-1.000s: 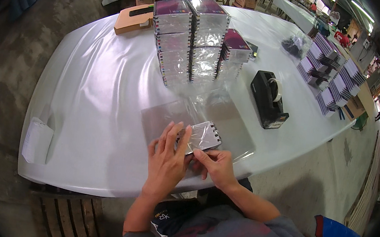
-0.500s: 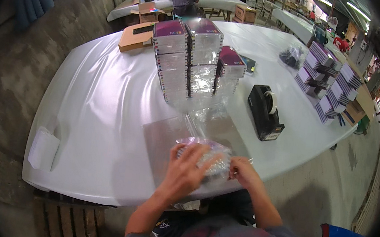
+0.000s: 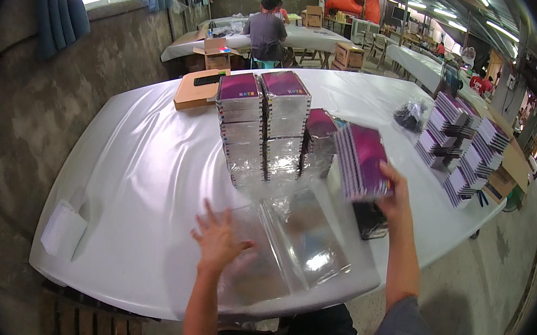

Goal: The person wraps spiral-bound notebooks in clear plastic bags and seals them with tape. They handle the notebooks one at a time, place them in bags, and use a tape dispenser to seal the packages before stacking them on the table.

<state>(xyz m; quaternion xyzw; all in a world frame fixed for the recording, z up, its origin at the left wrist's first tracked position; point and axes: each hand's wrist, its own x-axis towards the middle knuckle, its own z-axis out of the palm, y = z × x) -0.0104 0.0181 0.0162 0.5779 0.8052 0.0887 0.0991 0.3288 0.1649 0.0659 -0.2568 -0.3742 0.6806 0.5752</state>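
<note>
My right hand [image 3: 396, 189] is closed around one edge of a bundle of purple-covered notebooks [image 3: 364, 161], lifted above the table and tilted. This bundle is beside the shortest of three stacks and partly hides the black tape dispenser [image 3: 370, 226] below. Fingers spread and holding nothing, my left hand [image 3: 220, 241] hovers at the left side of flat clear plastic bags [image 3: 319, 241] near the front of the table. Beyond the bags rise two tall stacks of plastic-wrapped notebook bundles [image 3: 242, 122], with a shorter stack [image 3: 319, 143] to their right.
White sheeting covers the table [image 3: 137, 173]. A flat cardboard box [image 3: 191, 94] carries a dark phone [image 3: 208, 79] at the back left. More notebook piles [image 3: 472, 156] stand at the right edge. White paper [image 3: 64, 230] lies far left. A seated person [image 3: 268, 31] is at another table.
Both hands were on a plastic-wrapped bundle near the front edge. Now the right has raised a bundle away and to the right; the left is off it, fingers spread. The view has tilted up.
</note>
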